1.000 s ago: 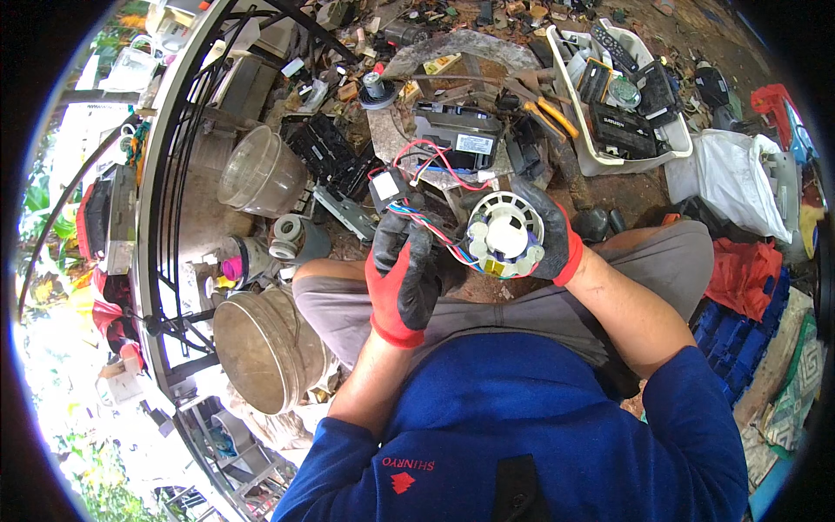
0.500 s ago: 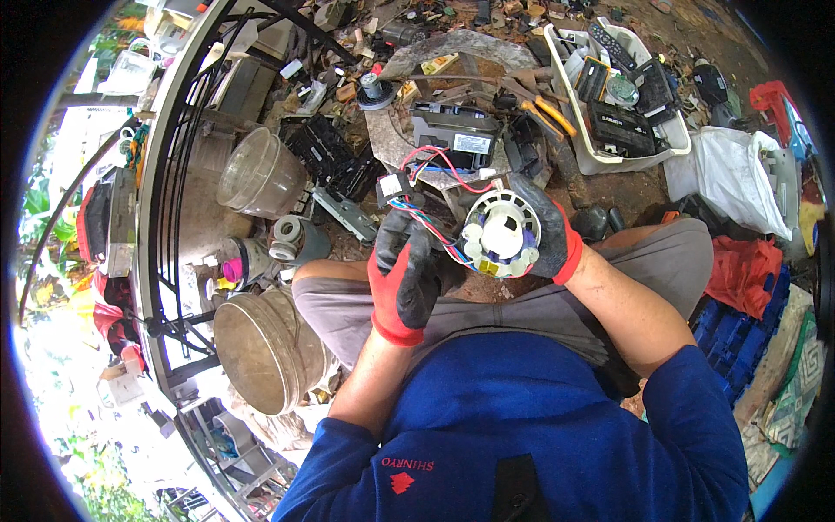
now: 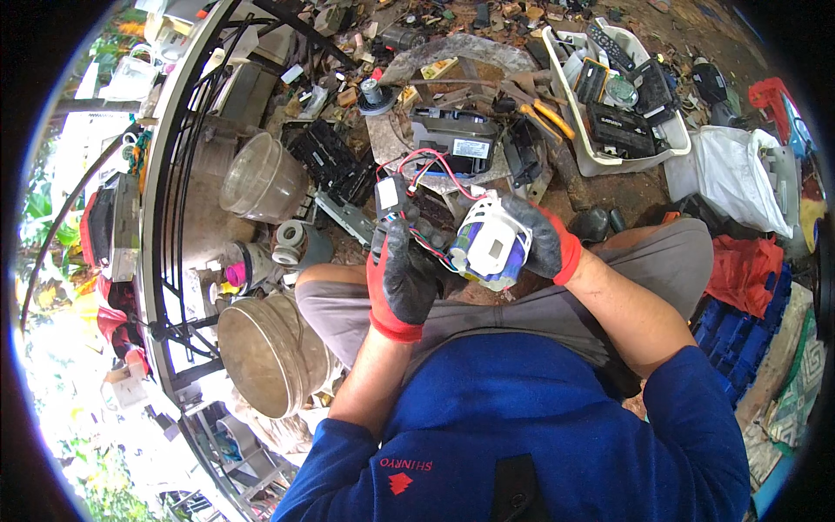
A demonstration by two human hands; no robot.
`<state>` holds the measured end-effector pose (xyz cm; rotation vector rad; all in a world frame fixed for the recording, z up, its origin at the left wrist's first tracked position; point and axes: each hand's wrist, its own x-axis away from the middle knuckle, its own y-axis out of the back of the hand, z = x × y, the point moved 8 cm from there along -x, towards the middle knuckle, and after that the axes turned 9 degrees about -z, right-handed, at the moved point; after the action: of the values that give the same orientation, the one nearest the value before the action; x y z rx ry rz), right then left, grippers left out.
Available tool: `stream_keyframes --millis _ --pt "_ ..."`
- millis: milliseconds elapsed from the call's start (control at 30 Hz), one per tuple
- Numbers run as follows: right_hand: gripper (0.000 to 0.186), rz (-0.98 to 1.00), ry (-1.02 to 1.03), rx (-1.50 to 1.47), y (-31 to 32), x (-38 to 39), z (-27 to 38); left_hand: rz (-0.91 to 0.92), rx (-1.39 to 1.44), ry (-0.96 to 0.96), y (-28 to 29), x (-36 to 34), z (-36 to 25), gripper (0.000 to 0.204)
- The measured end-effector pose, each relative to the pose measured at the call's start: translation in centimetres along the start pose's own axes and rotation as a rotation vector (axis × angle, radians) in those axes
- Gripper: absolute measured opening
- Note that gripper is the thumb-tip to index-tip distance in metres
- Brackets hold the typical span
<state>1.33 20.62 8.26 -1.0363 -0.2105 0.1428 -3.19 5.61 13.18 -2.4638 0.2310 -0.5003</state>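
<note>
My right hand [image 3: 546,245], in a black and red glove, grips a battery pack [image 3: 492,242] of blue-violet cells in a white plastic holder. Its side with a square opening faces up. Closed around the lower end of a small black module [image 3: 390,193] with a white label is my left hand [image 3: 402,277], gloved alike. Red, blue and other coloured wires [image 3: 428,155] run between module and pack, some looping above them. Just beyond lies a dark grey plastic housing [image 3: 452,139] on a stone slab. The fingertips under the pack are hidden.
Orange-handled pliers [image 3: 550,120] lie right of the housing. A white bin [image 3: 600,162] of electronic parts stands at the far right. On the left are a clear bucket [image 3: 261,178], a large lidded pail [image 3: 261,357] and a black metal frame [image 3: 165,235]. Scrap litters the far ground.
My right hand has turned the battery pack, so its side shows instead of its round end. The black module has tipped more upright in my left hand.
</note>
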Motion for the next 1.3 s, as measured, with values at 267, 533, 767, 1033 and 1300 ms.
stream_keyframes --millis 267,533,767,1033,1300 --pt "0.064 0.034 -0.027 0.306 -1.4 0.3 -0.1 0.147 0.025 -0.048 -0.4 0.4 -0.4 0.027" --pt "0.080 0.068 0.061 0.218 -1.4 0.0 1.5 0.098 -0.149 -0.108 -0.1 1.0 -0.6 0.021" --pt "0.039 0.014 0.113 0.198 -0.5 -0.1 3.3 0.158 -0.210 -0.103 1.0 1.0 -0.1 0.022" --pt "0.035 -0.051 0.253 0.539 -0.9 0.3 3.5 0.204 -0.455 0.015 1.7 1.8 1.9 0.013" --pt "0.019 -0.099 0.087 0.025 -0.4 0.0 3.0 0.246 -0.593 0.018 2.0 1.9 2.3 0.013"
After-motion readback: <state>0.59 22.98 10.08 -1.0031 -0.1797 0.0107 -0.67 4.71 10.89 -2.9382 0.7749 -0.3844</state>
